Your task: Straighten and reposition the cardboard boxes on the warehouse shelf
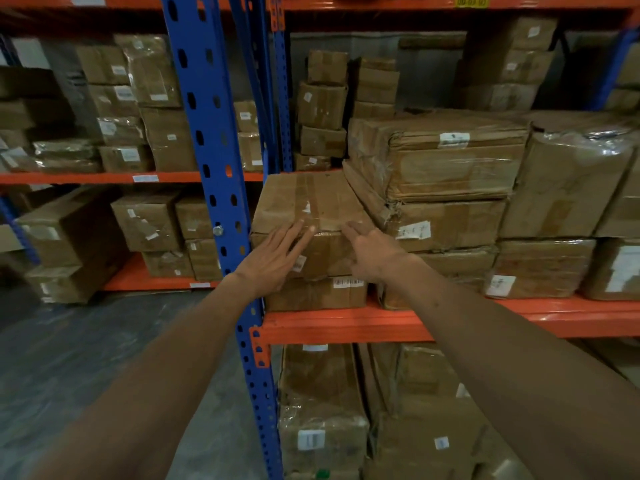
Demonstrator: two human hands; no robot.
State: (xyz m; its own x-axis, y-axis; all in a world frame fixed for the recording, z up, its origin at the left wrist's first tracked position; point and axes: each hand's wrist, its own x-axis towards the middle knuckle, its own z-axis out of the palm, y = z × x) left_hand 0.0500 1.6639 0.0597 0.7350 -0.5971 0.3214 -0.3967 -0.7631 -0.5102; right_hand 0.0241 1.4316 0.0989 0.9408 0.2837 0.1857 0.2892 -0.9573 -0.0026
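A taped brown cardboard box [304, 199] lies on top of a lower box [317, 294] at the left end of the orange shelf [346, 323]. My left hand [277, 254] rests flat against its front face, fingers spread and reaching its top edge. My right hand [372, 251] presses the front right corner of the same box, fingers apart. Neither hand grips it. A leaning stack of wrapped boxes [446, 181] stands right beside it.
A blue upright post [214, 188] stands just left of the box. More wrapped boxes [568, 188] fill the shelf to the right, small boxes [322, 105] stand behind, and others sit on the lower level [322, 417]. Grey floor [69, 358] lies at the left.
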